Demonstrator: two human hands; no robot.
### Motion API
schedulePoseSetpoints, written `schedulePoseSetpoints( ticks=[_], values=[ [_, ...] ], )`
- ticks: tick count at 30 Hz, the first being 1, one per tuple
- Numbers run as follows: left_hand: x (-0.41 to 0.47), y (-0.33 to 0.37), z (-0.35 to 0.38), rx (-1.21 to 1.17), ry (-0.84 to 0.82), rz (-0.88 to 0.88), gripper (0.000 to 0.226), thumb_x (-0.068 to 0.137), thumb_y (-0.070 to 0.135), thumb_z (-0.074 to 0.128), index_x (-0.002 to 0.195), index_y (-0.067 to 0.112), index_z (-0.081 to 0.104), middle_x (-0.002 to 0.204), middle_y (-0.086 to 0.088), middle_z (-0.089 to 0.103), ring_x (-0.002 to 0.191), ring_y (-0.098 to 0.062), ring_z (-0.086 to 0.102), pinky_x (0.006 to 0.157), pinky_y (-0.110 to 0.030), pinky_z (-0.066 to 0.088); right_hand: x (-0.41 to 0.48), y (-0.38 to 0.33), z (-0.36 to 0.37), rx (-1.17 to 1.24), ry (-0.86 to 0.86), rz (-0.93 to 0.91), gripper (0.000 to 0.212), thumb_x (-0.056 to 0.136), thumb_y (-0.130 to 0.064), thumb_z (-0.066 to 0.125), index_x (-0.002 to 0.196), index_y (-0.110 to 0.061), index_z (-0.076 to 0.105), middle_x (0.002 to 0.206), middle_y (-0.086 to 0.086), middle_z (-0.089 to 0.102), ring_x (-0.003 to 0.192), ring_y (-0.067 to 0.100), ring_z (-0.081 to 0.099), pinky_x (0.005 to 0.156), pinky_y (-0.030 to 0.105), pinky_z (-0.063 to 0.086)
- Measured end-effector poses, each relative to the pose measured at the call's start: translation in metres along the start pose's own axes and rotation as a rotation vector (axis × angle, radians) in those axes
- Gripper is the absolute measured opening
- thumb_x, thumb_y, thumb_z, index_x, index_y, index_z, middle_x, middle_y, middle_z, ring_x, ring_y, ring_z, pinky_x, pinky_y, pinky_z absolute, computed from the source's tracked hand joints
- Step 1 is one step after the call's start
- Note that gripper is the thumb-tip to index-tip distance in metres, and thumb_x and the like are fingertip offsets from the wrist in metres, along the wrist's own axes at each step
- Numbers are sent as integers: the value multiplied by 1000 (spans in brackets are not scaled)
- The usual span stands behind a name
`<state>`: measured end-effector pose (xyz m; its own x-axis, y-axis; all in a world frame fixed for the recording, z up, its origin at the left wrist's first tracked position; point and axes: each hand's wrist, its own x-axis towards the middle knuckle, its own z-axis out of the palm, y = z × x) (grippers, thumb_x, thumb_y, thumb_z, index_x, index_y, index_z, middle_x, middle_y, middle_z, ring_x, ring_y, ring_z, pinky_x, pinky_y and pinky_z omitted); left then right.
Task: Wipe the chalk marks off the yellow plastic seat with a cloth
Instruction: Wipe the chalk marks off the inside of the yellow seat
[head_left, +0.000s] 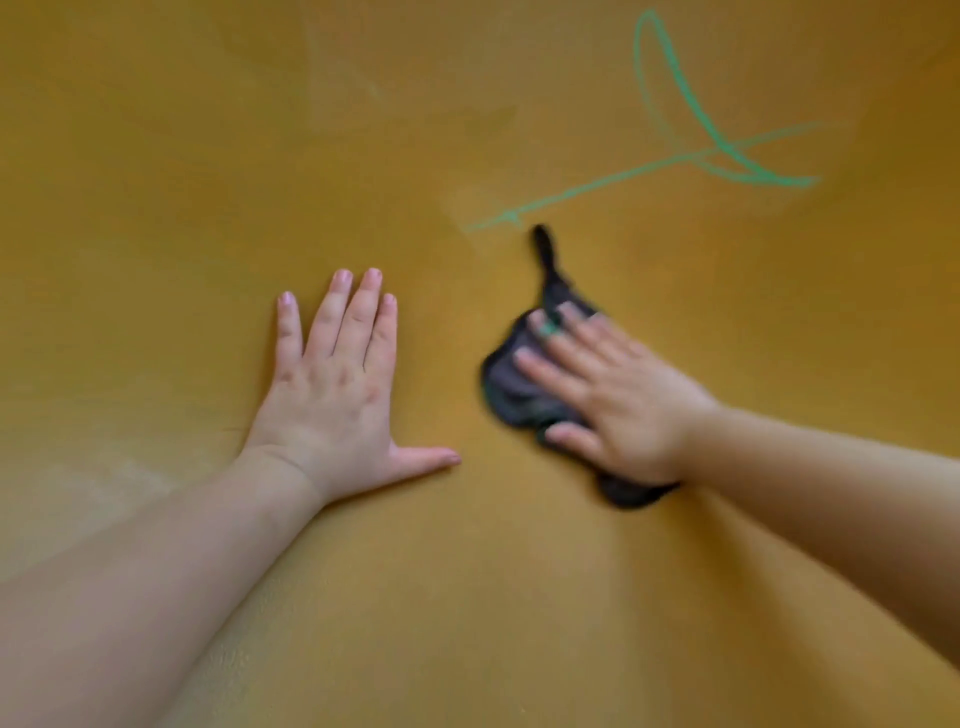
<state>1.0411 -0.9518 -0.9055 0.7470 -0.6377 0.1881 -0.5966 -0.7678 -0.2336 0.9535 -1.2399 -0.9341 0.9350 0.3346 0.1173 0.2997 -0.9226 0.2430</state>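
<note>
The yellow plastic seat (156, 156) fills the whole view. Green chalk marks (691, 109) run across its upper right: a long slanted line and two loops. My right hand (613, 395) lies flat on a crumpled dark cloth (514, 384) and presses it to the seat, just below the lower end of the chalk line. A thin tail of the cloth sticks out toward the line. The hand and cloth look blurred. My left hand (337, 395) rests flat on the seat to the left, fingers spread, holding nothing.
Faint pale smears (363, 88) show on the seat at the upper middle and near the lower end of the chalk line. Nothing else lies on the yellow surface.
</note>
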Motion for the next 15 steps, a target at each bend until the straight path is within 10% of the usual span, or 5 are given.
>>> schedulePoseSetpoints(
  ticks=[4, 9, 15],
  values=[
    [-1, -1, 0, -2, -32, -1, 147, 53, 104, 24, 153, -4, 21, 164, -20, 13, 152, -37, 7, 117, -66, 10, 10, 93, -32, -206, 30, 444, 88, 94, -67, 33, 162, -15, 14, 168, 26, 5, 154, 49, 3, 125, 58, 7],
    [0, -1, 1, -16, -21, 2, 148, 52, 104, 25, 155, -3, 16, 165, -19, 11, 152, -37, 7, 117, -66, 11, 82, 7, -13, 49, 240, 913, 87, 98, -60, 29, 162, -6, 7, 166, 31, -3, 152, 53, -1, 124, 63, 3],
    [0, -1, -1, -39, 7, 0, 147, 53, 102, 31, 155, -3, 19, 165, -19, 11, 152, -38, 7, 115, -69, 10, 38, -73, -4, 130, 42, 76, 77, 99, -63, 26, 163, -25, 11, 171, 11, -2, 157, 38, -9, 127, 52, 0]
  ],
)
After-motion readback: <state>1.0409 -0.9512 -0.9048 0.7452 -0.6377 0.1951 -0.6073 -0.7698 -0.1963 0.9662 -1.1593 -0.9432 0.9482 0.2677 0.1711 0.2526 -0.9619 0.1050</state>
